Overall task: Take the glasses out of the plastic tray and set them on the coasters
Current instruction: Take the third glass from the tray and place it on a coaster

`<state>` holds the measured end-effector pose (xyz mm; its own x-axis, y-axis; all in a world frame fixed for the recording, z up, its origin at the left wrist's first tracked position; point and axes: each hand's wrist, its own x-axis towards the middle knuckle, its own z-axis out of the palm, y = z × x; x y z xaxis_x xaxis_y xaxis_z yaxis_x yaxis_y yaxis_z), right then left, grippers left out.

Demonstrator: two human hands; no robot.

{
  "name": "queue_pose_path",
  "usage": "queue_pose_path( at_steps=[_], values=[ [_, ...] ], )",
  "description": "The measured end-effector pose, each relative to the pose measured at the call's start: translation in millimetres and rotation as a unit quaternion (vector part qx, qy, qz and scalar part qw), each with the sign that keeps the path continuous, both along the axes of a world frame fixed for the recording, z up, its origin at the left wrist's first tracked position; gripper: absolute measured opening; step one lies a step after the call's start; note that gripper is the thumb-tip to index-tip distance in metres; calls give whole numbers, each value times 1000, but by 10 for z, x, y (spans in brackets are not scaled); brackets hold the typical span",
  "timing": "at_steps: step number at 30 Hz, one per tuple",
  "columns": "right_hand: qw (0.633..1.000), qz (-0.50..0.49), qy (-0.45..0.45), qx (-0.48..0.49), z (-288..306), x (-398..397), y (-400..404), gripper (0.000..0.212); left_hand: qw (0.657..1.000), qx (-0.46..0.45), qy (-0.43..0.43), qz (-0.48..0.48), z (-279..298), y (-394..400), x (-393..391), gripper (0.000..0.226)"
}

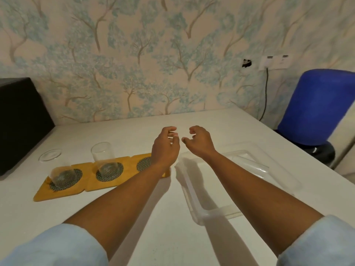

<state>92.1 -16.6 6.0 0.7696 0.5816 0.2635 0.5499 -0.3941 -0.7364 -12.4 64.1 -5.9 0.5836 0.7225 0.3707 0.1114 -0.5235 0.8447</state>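
Three yellow wooden coasters with black mesh circles lie in a row left of centre. A clear glass (pixel 62 176) stands on the left coaster (pixel 48 191), and a second glass (pixel 103 158) stands on the middle coaster (pixel 113 179). My left forearm partly covers the third coaster (pixel 144 163), which carries nothing. The clear plastic tray (pixel 189 184) lies to the right under my right forearm; a faint clear cylinder (pixel 255 164), possibly a glass on its side, shows inside it. My left hand (pixel 166 147) and my right hand (pixel 199 142) hover above the table with fingers curled apart, holding nothing.
A clear round disc or rim (pixel 50 154) sits on the white table (pixel 134 217) behind the coasters. A black box (pixel 21 121) stands at the far left. A blue chair (pixel 315 108) is at the right, beside a wall socket with a cable (pixel 266 89).
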Motion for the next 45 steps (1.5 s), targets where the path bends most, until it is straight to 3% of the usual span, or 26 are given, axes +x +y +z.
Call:
queue_pose_path(
  at_steps=[12,19,23,26,34,40,45],
  values=[
    [988,-90,-10,-123,-85,549,-810,55,994,-65,45,-79,-137,-687,718,26],
    [915,-87,-74,-387,-172,778,-1161,66,967,-96,206,-111,-335,-988,1059,45],
    [887,-74,-74,-449,-277,863,-1300,72,944,-111,274,-142,-418,-1120,1178,44],
    [876,-60,-67,-474,-331,874,-1369,69,935,-168,269,-158,-460,-1187,1225,31],
    [898,-68,-78,-427,-433,805,-1403,56,925,-270,216,-157,-677,-1207,1258,26],
    [939,-84,-39,-331,-245,699,-1271,60,928,-327,133,-118,-656,-1043,1214,83],
    [969,-66,-12,-239,27,585,-1074,72,939,-324,73,-88,-397,-888,1071,93]
  ],
)
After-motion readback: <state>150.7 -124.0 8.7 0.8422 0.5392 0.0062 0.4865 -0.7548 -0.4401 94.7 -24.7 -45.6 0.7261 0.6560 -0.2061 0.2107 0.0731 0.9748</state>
